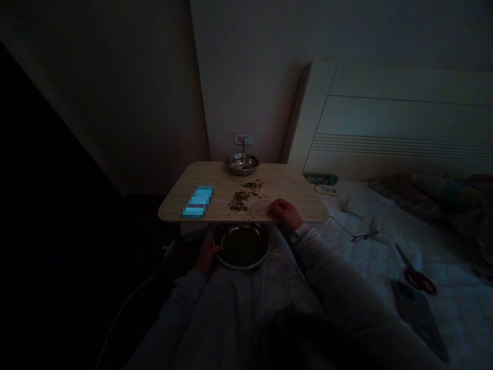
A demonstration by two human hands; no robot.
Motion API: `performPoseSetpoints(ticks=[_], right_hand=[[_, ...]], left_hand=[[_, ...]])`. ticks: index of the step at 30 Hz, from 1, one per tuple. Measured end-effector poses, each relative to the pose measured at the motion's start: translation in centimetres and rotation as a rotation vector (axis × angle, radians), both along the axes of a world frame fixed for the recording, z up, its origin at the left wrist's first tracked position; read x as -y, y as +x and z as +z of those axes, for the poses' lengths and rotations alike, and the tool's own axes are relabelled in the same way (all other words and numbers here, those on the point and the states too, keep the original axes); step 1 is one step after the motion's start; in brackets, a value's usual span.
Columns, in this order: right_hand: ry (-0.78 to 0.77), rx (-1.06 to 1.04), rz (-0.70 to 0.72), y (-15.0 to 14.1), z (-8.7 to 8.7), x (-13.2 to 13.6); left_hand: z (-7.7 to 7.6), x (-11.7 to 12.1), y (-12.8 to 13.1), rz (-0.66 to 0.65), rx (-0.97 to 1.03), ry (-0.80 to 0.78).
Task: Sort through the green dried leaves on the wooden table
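My left hand (208,258) grips the left rim of a shiny metal basin (252,266) on my lap, under the table's front edge. Inside the basin lies a dark mass that is too dim to identify. Over the right front of the table, my right hand (284,211) is closed on a clear, thin, rounded piece (259,207), perhaps plastic. Just left of this piece, small dark bits like seeds or beans (239,200) are scattered on the wooden table (288,180).
A second metal bowl (242,163) stands at the table's back edge, below a wall socket (243,139). A lit phone (198,202) lies at the left. On the bed (362,257) are scissors (416,275), glasses (364,236), a remote (326,190) and a dark flat object (419,316).
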State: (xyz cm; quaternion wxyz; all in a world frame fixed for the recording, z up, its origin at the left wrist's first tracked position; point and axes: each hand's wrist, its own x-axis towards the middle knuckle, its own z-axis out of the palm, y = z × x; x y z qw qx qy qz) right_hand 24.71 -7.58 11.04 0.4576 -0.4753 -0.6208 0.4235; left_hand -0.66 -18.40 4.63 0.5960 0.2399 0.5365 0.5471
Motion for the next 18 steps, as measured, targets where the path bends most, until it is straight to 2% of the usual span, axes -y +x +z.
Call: performPoseSetpoints(ticks=[4, 18], right_hand=[[-0.024, -0.02, 0.015, 0.02, -0.08, -0.01], [-0.045, 0.011, 0.047, 0.01, -0.01, 0.15]], left_hand=[[-0.21, -0.09, 0.02, -0.007, 0.018, -0.057], [0.17, -0.02, 0.12, 0.019, 0.031, -0.071]])
